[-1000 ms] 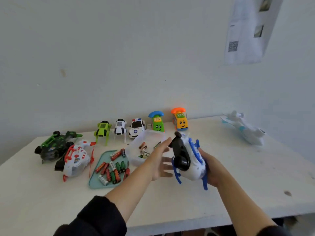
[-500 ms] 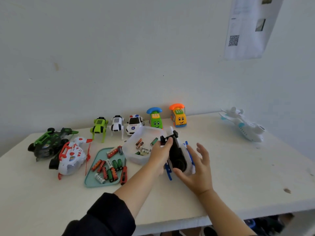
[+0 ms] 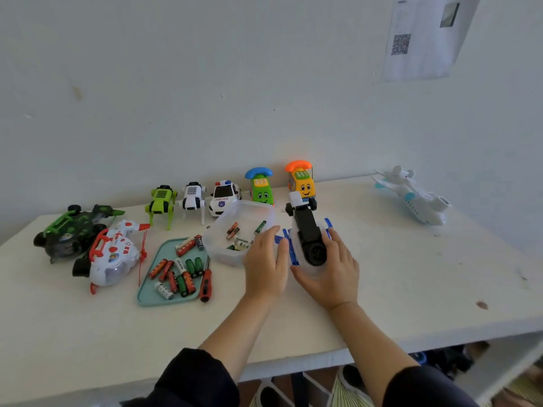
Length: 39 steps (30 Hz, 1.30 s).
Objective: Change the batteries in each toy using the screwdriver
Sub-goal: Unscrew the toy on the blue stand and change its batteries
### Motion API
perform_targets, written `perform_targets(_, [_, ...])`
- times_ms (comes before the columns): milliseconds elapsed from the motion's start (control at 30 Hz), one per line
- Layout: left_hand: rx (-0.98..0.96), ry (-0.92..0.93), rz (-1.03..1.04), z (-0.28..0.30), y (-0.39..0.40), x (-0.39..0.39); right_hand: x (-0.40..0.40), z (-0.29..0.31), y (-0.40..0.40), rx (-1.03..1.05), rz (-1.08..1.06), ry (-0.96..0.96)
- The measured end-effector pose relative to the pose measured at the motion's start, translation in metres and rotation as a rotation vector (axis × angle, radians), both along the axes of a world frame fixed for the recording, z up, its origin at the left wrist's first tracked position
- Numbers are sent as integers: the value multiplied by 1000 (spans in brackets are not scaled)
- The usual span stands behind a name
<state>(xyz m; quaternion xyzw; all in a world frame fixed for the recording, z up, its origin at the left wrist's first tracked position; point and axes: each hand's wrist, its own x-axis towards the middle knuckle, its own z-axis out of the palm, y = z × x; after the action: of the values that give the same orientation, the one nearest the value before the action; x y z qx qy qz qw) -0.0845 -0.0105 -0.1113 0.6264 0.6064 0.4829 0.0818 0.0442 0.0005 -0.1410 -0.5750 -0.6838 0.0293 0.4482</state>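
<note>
A white and blue helicopter toy [image 3: 307,230] lies belly-up on the table [image 3: 411,289], its black underside facing me. My right hand [image 3: 333,273] cups its near end between thumb and fingers. My left hand [image 3: 264,265] lies with straight fingers against the toy's left blue skid. A red-handled screwdriver [image 3: 205,284] rests at the right edge of a teal tray [image 3: 147,292] that holds several batteries [image 3: 176,274]. More batteries lie in a clear plastic tub [image 3: 232,258] just left of my left hand.
Along the wall stand a green robot dog [image 3: 161,202], a white robot dog [image 3: 192,198], a police car [image 3: 222,198], and green [image 3: 261,188] and orange [image 3: 302,182] phone cars. A green vehicle [image 3: 70,227] and red-white helicopter [image 3: 113,255] lie left; a white plane [image 3: 417,198] right.
The helicopter toy came down from my raised right hand onto the table. Both hands have settled around it, and the right hand has closed in on its near end.
</note>
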Motion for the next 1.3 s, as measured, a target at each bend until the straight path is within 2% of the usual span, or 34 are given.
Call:
perform_targets(67, [159,227,311,-15,-7,-14,0,-1,1,-4,-9,-5])
perform_targets(133, [126,266,510,-22,-14,-25,0,-1,2,-13,-13,25])
perform_targets(200, [-7,226,603,-22,-22,-36,1,-1,3,-3,-8,48])
perform_targets(333, [-405,181,770,-20,-37,-47,1,-1,1,23,29,33])
perform_targets(467, [-555,257,818,-21,-37,-49,2,-2,2,18,43,86])
perform_targets(633, [-494,407,763,-20,-36,-41,5,-3,5,-12,101,51])
perform_targets(800, [-496,368,799,-22,-36,-40,6,-1,2,-133,94,-55])
perform_targets(900, [-350,261,775,-22,-39,-44,7,1,-1,-155,80,-65])
perform_targets(1067, [210,-353,633,1,-55,-36,7,-1,2,-128,71,-60])
perform_targets(1100, [283,-394,625,10,-55,-33,6,-3,2,-96,72,-56])
perform_targets(1200, [434,-355,500,43,-43,-28,4,-5,4,61,70,-23])
perform_targets(1300, [488,-377,334,70,-28,-21,4,-5,2,196,52,4])
